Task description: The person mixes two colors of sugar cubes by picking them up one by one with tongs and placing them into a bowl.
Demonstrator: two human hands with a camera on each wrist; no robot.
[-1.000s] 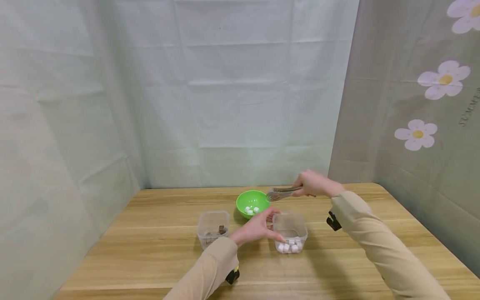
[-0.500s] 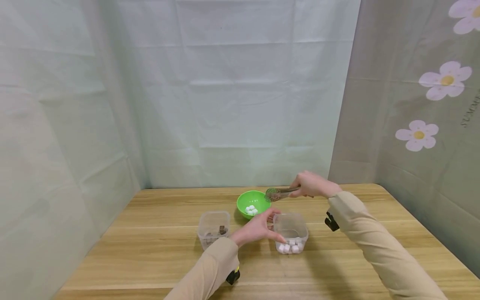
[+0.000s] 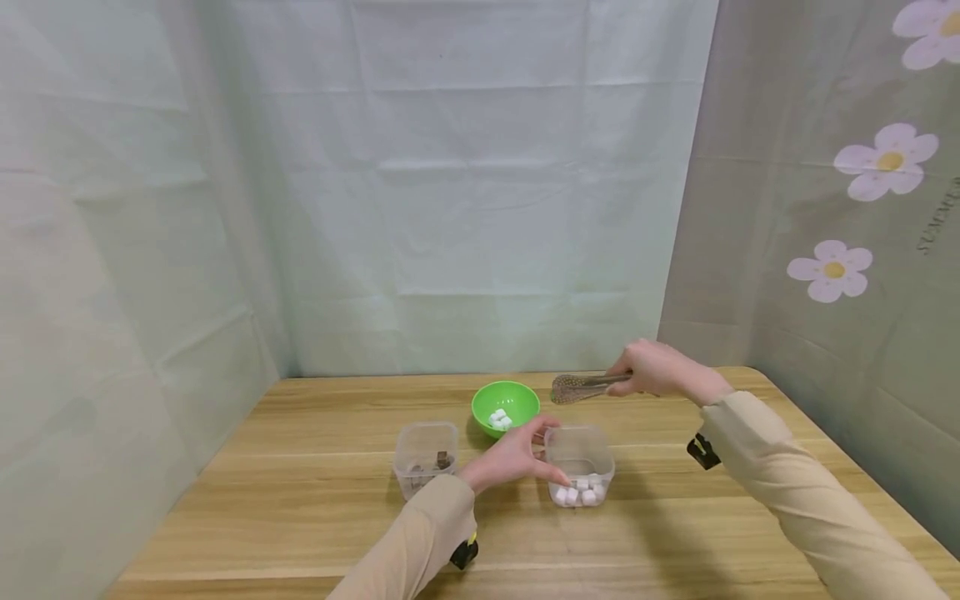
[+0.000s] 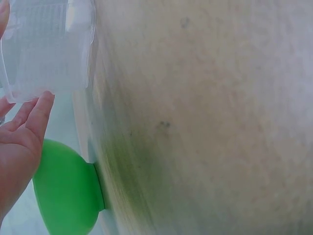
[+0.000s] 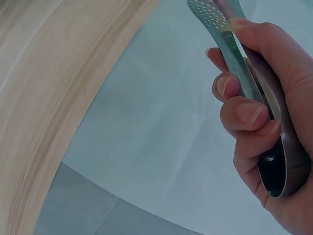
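In the head view my left hand (image 3: pixel 510 460) grips a clear plastic container (image 3: pixel 579 446) from its left side, thumb at the near edge and fingers behind. Small white cubes (image 3: pixel 581 492) lie in it. The left wrist view has the left fingers (image 4: pixel 40 115) against the container wall. My right hand (image 3: pixel 656 367) holds metal tongs (image 3: pixel 577 388) with perforated heads, level above the far side of the table, right of a green bowl (image 3: pixel 521 402). In the right wrist view the fingers curl round the tongs (image 5: pixel 276 93). White cubes (image 3: pixel 500 418) sit clustered in the bowl.
A second clear container (image 3: pixel 412 442) with brown pieces (image 3: pixel 442 459) stands left of my left hand, partly hidden by the left sleeve. The wooden table (image 3: pixel 300 500) ends at a pale cloth backdrop (image 3: pixel 465 250), with a flowered cloth (image 3: pixel 832 267) on the right.
My right hand has drawn the tongs to the right, away from the bowl's rim. The white cubes in the bowl have shifted into a tighter cluster. The left hand stays put.
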